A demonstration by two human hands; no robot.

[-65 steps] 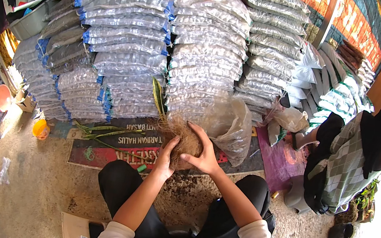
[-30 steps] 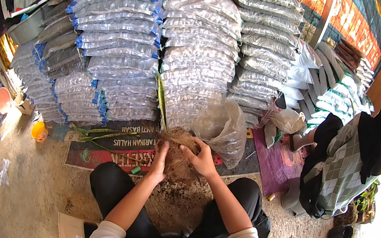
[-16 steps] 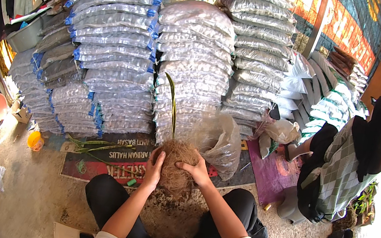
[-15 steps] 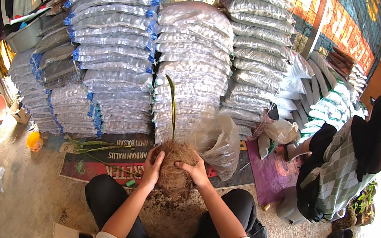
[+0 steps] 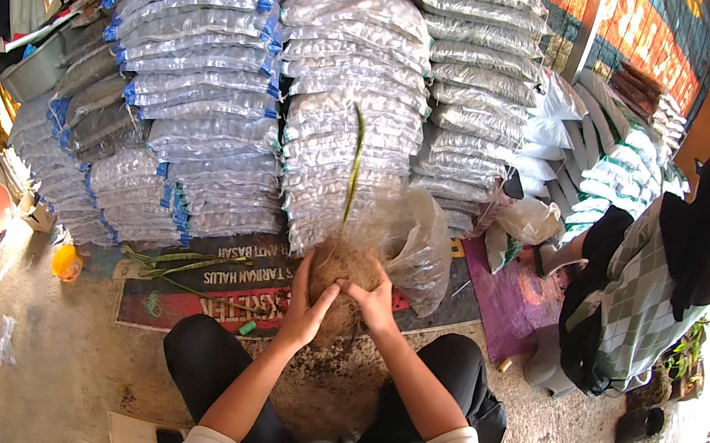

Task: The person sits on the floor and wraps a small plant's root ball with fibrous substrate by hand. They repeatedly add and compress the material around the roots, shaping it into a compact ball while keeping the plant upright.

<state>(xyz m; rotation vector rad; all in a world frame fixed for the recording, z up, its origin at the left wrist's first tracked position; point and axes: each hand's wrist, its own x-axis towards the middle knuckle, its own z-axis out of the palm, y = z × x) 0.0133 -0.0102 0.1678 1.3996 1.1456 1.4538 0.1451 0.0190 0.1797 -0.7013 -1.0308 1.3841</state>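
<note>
A brown, hairy coconut-fibre ball (image 5: 345,269) with a thin green shoot (image 5: 353,165) rising from its top is held upright in front of me. My left hand (image 5: 304,299) cups its left side and my right hand (image 5: 372,299) grips its right side, fingers pressed into the fibre. A clear plastic bag (image 5: 419,243) stands just behind and to the right of the ball. Loose brown fibre and soil (image 5: 328,384) lie on the ground between my knees.
Tall stacks of filled clear sacks (image 5: 209,84) form a wall ahead. Flat printed bags (image 5: 203,285) and green leaves (image 5: 170,261) lie on the floor at left. A person in a checked top (image 5: 635,287) crouches at right beside a purple mat (image 5: 516,295). An orange cup (image 5: 66,262) sits at far left.
The fibre ball has been lifted upright with its green shoot now pointing up, and both hands have closed around its sides. The view has tilted slightly downward.
</note>
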